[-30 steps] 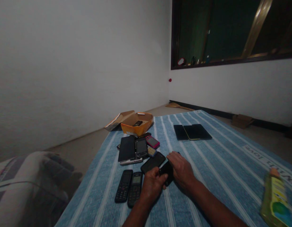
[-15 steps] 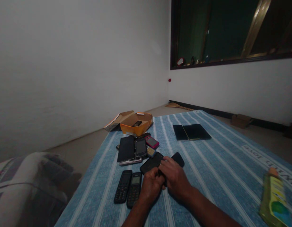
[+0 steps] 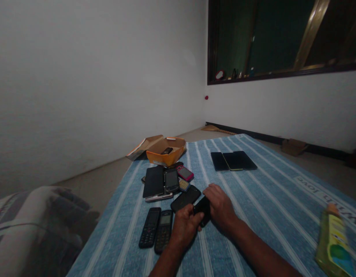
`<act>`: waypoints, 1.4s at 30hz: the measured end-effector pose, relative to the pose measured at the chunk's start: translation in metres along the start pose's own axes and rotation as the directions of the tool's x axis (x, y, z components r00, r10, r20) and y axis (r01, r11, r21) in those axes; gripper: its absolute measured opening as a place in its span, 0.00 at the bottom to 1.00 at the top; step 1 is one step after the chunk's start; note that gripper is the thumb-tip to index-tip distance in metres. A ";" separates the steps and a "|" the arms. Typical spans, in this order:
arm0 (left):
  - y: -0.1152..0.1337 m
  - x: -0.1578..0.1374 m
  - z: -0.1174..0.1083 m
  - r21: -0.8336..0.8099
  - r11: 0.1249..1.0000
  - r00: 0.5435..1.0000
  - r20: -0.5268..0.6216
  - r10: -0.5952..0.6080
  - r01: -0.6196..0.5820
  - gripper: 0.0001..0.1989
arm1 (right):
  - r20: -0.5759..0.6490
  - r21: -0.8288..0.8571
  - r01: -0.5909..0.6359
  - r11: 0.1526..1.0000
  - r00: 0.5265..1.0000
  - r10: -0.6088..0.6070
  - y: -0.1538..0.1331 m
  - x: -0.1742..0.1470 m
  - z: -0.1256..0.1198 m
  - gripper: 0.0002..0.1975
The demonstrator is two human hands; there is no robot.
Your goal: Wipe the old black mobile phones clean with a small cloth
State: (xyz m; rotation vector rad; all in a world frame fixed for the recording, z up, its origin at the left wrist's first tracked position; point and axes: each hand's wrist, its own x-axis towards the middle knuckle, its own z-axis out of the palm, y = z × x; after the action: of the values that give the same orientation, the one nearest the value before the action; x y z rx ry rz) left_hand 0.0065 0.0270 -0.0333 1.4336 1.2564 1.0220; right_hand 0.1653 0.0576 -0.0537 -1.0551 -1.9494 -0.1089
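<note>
Between my two hands is a black phone (image 3: 203,211), dark and partly covered by fingers. My left hand (image 3: 184,225) is closed on its left side, thumb pressed against it. My right hand (image 3: 220,206) wraps its right side with curled fingers. Just beyond my left hand, another black phone (image 3: 187,198) lies on the striped cloth. Two keypad phones, one black (image 3: 150,227) and one with a grey screen (image 3: 164,231), lie side by side left of my left hand.
A pile of phones, with a pink one (image 3: 185,173) and a dark flat one (image 3: 154,182), lies ahead. Behind it stands an open orange box (image 3: 166,157) holding a phone. Dark flat devices (image 3: 234,161) lie farther right. A yellow-green bottle (image 3: 335,244) is at the right edge.
My right hand has shifted slightly right, and the black phone has turned so that it now shows between my hands. The other phones have not moved.
</note>
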 end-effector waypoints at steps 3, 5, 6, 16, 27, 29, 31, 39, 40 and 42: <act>0.001 -0.001 0.000 -0.001 1.000 1.000 0.004 0.003 -0.003 0.13 | -0.030 -0.001 -0.036 0.999 0.999 0.036 0.012 0.002 -0.005 0.18; 0.002 -0.001 0.001 -0.008 1.000 1.000 0.002 -0.004 0.004 0.13 | -0.043 0.010 -0.064 0.998 0.997 0.064 0.018 0.003 -0.007 0.19; 0.003 -0.002 0.001 -0.012 1.000 1.000 0.000 -0.007 0.007 0.13 | -0.042 0.014 -0.080 0.997 0.996 0.081 0.021 0.003 -0.008 0.19; 0.002 0.000 0.000 -0.013 1.000 1.000 0.002 -0.017 0.017 0.13 | -0.107 0.088 -0.341 0.936 0.931 0.350 0.035 0.000 -0.004 0.24; -0.004 0.001 0.001 -0.042 0.998 0.999 -0.018 -0.038 0.038 0.15 | -0.067 0.141 -0.450 0.882 0.884 0.462 0.035 0.000 -0.006 0.23; -0.003 0.000 0.002 -0.048 0.998 0.998 -0.030 -0.049 0.047 0.15 | -0.068 0.127 -0.467 0.875 0.876 0.478 0.035 -0.001 -0.006 0.24; -0.002 0.000 0.002 -0.037 0.998 0.998 -0.038 -0.051 0.050 0.15 | -0.056 0.127 -0.485 0.865 0.867 0.495 0.034 -0.002 -0.007 0.24; -0.003 0.001 -0.002 0.019 1.000 0.996 -0.086 0.008 -0.007 0.12 | -0.048 0.198 -0.581 0.789 0.798 0.600 0.033 -0.004 -0.004 0.24; -0.004 0.001 -0.002 0.026 1.000 0.997 -0.082 0.016 -0.014 0.12 | -0.049 0.201 -0.592 0.781 0.790 0.611 0.034 -0.004 -0.003 0.24; -0.005 0.002 -0.002 0.022 0.999 0.997 -0.069 0.026 -0.024 0.12 | -0.044 0.211 -0.605 0.768 0.779 0.626 0.034 -0.004 -0.003 0.25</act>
State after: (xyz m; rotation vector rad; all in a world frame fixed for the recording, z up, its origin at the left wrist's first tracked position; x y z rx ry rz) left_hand 0.0041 0.0289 -0.0383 1.4435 1.3055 1.0869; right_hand 0.1927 0.0748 -0.0654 -1.4743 -1.3877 0.3694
